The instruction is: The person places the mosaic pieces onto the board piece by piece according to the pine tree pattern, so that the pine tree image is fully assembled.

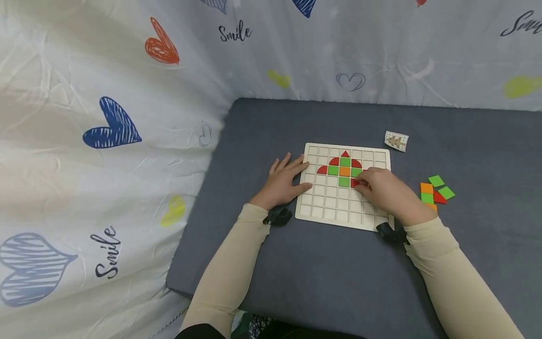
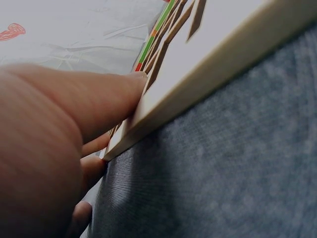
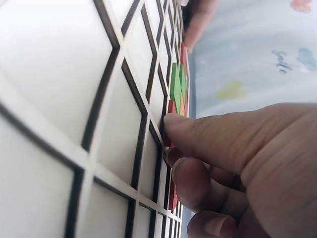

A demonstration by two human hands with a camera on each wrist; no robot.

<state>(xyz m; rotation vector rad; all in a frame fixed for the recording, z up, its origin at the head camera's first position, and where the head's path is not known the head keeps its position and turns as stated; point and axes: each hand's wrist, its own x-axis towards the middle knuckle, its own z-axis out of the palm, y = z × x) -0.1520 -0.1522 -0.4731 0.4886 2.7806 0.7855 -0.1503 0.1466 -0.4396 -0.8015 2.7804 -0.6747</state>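
A pale wooden grid board (image 1: 326, 202) lies on the grey surface, with red, green and orange tiles set in its upper middle cells. My left hand (image 1: 282, 184) rests at the board's left edge, fingers spread, with the thumb (image 2: 116, 96) on the rim. Over the board's right half, my right hand (image 1: 387, 193) pinches a red tile (image 1: 354, 182) at a cell right of the lowest green tile (image 1: 344, 181). In the right wrist view the thumb (image 3: 198, 131) lies against that red tile, and the other fingers curl beneath. The hand hides part of the right-hand cells.
Loose green, orange and red tiles (image 1: 426, 188) lie in a small group right of the board. A small printed card (image 1: 396, 141) sits beyond the board's upper right corner. A white curtain (image 1: 296, 56) with hearts and writing borders the grey table (image 1: 322, 278) at the back and left.
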